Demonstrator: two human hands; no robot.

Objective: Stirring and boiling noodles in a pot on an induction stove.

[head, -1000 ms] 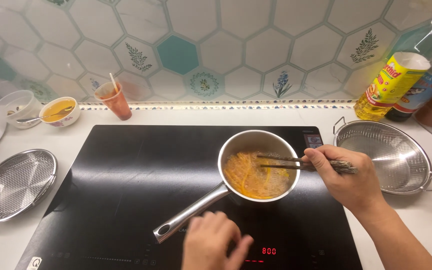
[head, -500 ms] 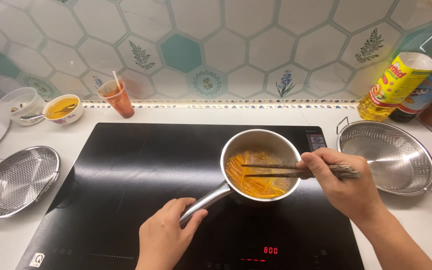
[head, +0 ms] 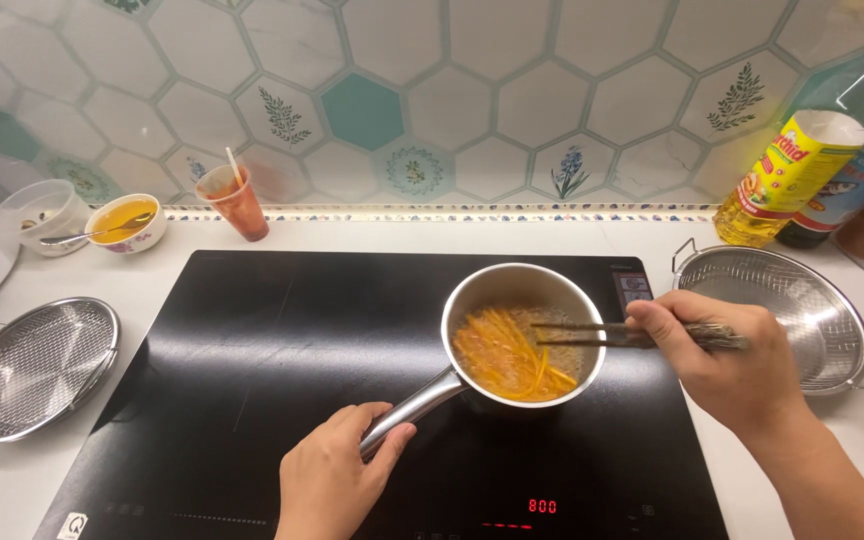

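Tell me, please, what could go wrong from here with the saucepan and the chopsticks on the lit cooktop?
1. The left hand grips only the end of the saucepan handle; a hard stir could tip the small saucepan and spill the orange strips.
2. The right hand holds the chopsticks low beside the rim, so hot splashes might reach the fingers.
3. The cooktop display is lit; touching the glass could burn.

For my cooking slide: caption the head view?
Left hand steadies saucepan handle while right hand stirs orange strips with chopsticks.
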